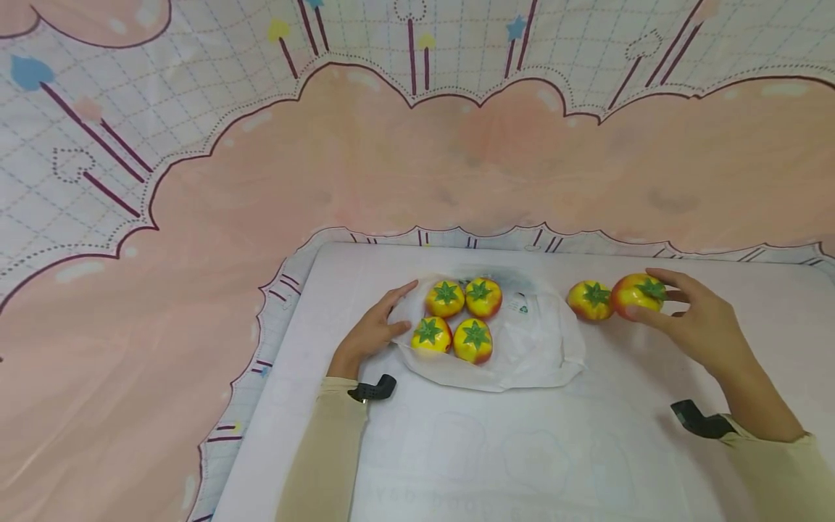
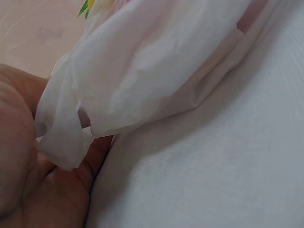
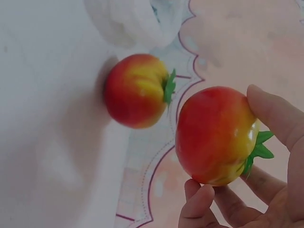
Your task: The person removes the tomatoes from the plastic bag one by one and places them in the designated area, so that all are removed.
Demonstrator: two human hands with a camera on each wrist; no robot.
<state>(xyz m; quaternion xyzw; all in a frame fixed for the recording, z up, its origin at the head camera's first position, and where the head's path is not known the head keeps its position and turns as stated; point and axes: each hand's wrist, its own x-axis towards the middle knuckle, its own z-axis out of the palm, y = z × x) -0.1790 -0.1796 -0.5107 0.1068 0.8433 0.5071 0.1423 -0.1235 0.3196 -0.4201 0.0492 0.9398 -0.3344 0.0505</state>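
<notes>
My right hand holds a red and yellow tomato with a green star-shaped top, thumb on one side and fingers on the other. It is raised off the table beside a second tomato, which stands on the white surface. At the left, my left hand grips the edge of a thin white plastic bag between thumb and fingers. The bag lies spread on the table, and several like tomatoes sit grouped on its left part, green tops up.
A white table with faint printing lies under everything. Behind and to its left hangs a pink and white patterned cloth. Each wrist wears a black camera mount.
</notes>
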